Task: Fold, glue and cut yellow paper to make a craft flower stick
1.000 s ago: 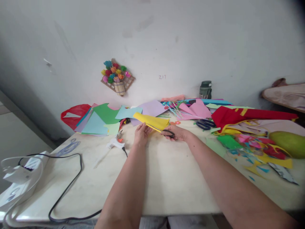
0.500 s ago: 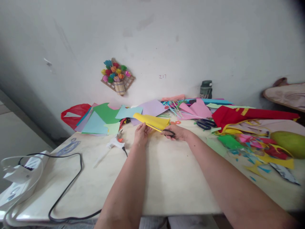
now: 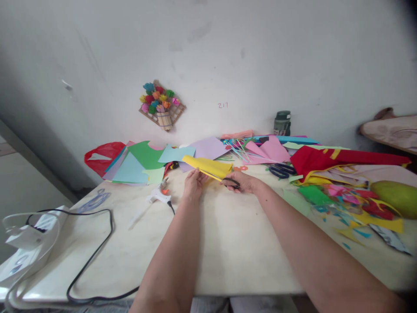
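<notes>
A sheet of yellow paper [image 3: 211, 166] is held up over the middle of the table, its near edge slanting down to the right. My left hand [image 3: 194, 180] pinches that lower edge near its left part. In my right hand [image 3: 243, 180] is a pair of scissors [image 3: 233, 182] with dark handles, the fingers wrapped round them. The scissors meet the right end of the paper's lower edge; the blades lie along it and are hard to make out.
A white glue gun [image 3: 159, 195] lies left of my forearms, its black cord [image 3: 110, 226] near a power strip [image 3: 31, 248]. Coloured paper sheets [image 3: 151, 154] line the back. Dark-handled scissors [image 3: 282, 170], paper scraps [image 3: 345, 200] and a green fruit [image 3: 395, 198] are at right.
Almost nothing differs. The whole view has shifted very slightly, while both hands keep the same hold on the yellow paper and the scissors.
</notes>
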Action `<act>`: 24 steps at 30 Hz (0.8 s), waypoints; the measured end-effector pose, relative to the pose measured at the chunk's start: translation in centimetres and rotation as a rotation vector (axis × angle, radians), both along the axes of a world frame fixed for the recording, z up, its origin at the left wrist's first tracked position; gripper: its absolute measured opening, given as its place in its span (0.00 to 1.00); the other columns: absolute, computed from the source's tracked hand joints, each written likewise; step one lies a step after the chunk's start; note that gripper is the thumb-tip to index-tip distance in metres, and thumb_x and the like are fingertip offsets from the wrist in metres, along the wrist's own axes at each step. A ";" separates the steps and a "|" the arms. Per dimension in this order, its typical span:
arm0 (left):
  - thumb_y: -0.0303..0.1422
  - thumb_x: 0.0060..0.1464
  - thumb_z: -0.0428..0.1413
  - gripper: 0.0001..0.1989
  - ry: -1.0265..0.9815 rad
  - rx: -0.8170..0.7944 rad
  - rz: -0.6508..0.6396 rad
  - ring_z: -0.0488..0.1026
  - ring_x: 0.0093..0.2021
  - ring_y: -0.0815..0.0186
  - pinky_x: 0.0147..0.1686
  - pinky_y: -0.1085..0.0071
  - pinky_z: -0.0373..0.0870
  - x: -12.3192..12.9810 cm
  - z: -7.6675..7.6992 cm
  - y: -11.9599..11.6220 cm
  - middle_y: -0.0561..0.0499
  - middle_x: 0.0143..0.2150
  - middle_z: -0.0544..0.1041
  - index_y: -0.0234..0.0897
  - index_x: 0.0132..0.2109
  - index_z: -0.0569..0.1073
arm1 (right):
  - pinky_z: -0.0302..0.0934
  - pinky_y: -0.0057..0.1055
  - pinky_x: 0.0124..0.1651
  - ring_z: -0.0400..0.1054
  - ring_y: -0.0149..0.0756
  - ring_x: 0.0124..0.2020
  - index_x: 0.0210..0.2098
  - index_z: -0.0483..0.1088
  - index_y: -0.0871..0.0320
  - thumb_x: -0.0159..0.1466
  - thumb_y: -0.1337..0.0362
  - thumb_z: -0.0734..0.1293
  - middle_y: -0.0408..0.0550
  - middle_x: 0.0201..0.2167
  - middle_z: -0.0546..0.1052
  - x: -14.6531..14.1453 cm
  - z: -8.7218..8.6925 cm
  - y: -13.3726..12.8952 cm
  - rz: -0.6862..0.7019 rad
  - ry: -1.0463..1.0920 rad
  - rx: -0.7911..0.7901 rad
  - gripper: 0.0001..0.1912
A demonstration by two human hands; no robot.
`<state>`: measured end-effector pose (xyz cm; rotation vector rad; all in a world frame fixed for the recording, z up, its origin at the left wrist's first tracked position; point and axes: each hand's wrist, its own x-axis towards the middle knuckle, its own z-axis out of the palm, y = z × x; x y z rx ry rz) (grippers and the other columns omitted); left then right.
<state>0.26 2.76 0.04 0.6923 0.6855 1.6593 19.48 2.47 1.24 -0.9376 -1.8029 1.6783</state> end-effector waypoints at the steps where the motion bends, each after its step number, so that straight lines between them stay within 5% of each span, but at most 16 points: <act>1: 0.28 0.47 0.56 0.04 -0.008 0.001 0.002 0.73 0.27 0.69 0.31 0.71 0.72 0.0 0.1 -0.1 0.51 0.24 0.73 0.33 0.30 0.66 | 0.41 0.17 0.09 0.49 0.17 0.08 0.27 0.65 0.64 0.54 0.60 0.64 0.36 0.12 0.64 0.0 -0.1 0.1 0.006 -0.001 -0.001 0.11; 13: 0.27 0.48 0.55 0.03 -0.027 -0.007 0.001 0.74 0.31 0.66 0.39 0.65 0.71 0.0 0.5 -0.6 0.48 0.27 0.75 0.32 0.31 0.68 | 0.41 0.17 0.10 0.50 0.17 0.09 0.32 0.67 0.65 0.55 0.60 0.64 0.36 0.13 0.64 0.4 0.3 -0.3 0.033 -0.018 -0.013 0.12; 24: 0.27 0.47 0.56 0.03 -0.017 -0.038 -0.003 0.74 0.30 0.66 0.35 0.67 0.71 0.2 0.3 -0.3 0.48 0.28 0.75 0.32 0.29 0.68 | 0.41 0.17 0.09 0.51 0.18 0.09 0.31 0.64 0.63 0.56 0.60 0.63 0.36 0.13 0.64 0.2 1.0 -1.0 0.008 -0.055 -0.025 0.11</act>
